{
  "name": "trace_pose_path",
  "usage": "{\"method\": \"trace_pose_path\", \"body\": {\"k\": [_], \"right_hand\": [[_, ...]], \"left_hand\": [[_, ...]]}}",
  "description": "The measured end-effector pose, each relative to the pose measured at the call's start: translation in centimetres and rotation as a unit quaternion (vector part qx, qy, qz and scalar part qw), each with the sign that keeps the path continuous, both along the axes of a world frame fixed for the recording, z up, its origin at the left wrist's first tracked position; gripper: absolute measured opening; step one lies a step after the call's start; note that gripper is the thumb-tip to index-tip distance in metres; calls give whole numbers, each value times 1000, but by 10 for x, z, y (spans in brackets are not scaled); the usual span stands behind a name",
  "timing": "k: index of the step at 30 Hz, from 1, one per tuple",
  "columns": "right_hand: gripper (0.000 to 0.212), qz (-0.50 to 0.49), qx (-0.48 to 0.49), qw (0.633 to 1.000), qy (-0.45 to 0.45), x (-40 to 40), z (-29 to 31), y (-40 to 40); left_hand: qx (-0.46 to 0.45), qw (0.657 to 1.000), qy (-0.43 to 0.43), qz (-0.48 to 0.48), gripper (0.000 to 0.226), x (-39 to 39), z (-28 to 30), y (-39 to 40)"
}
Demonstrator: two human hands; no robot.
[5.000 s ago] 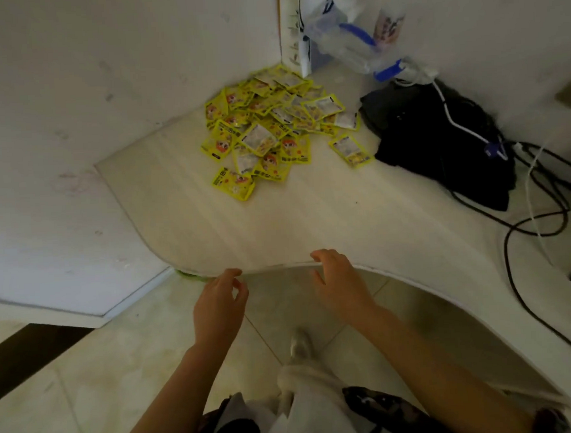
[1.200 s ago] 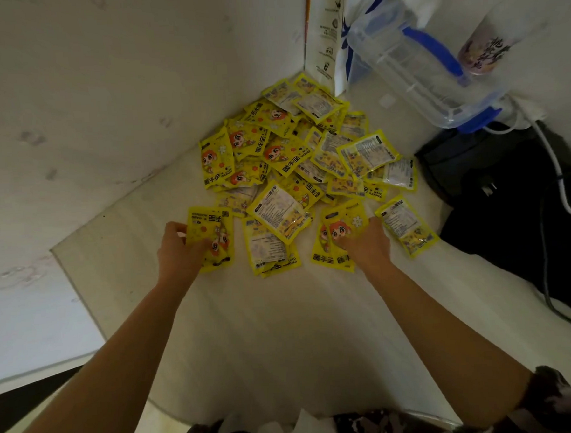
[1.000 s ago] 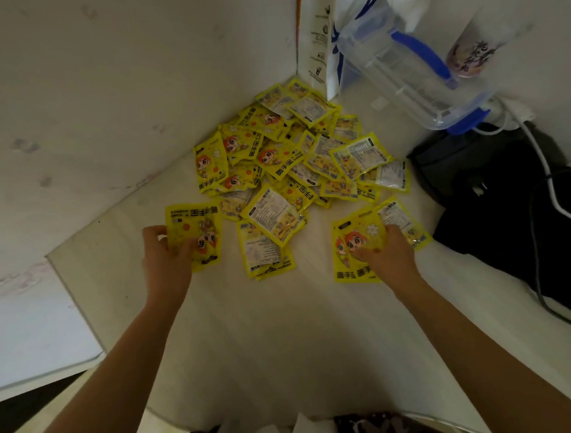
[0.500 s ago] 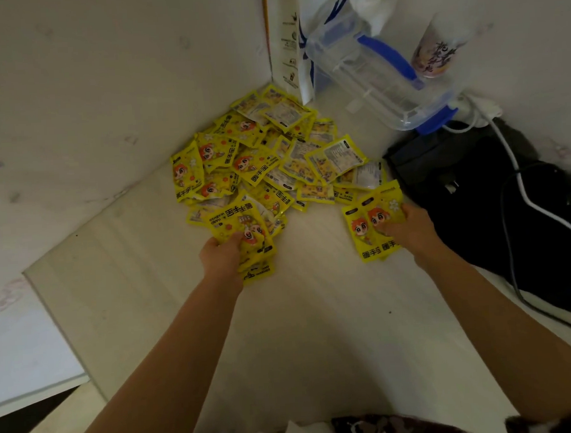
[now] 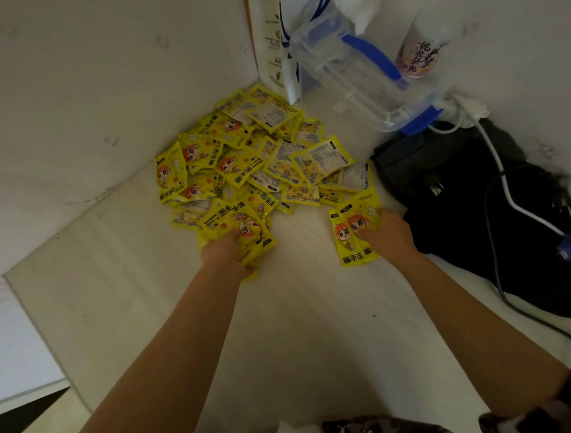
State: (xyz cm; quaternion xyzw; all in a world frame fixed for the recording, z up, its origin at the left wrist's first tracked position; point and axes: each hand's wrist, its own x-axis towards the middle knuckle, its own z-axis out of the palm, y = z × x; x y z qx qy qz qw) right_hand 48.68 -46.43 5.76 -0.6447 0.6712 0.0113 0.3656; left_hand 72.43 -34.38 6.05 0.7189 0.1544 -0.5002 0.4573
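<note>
- My left hand (image 5: 224, 252) has come in from left of the pile (image 5: 258, 158) to its near edge, fingers curled round a bunch of packets (image 5: 234, 220).
- My right hand (image 5: 389, 234), just right of the pile, still pinches its two packets (image 5: 350, 241).
- I judge the gathering has barely begun; most packets remain heaped.

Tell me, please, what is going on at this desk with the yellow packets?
A person is gathering from the pile of yellow hand-warmer packets in the desk corner. The left hand grips a bunch at the pile's near edge; the right hand holds two packets right of it, beside a black bag.
</note>
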Motion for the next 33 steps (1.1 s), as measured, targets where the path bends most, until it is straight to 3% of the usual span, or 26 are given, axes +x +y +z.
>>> {"method": "trace_pose_path", "body": {"k": [6,12,14,23,33], "right_hand": [[37,-20,3,1000,-20,1,3,3],[30,-40,-8,995,-94,0,6,11],[31,-51,-12,991,-121,-1,5,15],[33,-104,1,970,-220,0,12,38],[31,-120,7,968,-220,-4,23,92]], "left_hand": [[-23,994,-5,108,37,-10,-1,4],[-40,991,-40,125,23,-14,-3,24],[-41,991,-50,120,7,-16,-4,33],[-51,989,-122,59,4,-20,-10,79],[-76,983,-164,-36,3,-33,-4,115]]}}
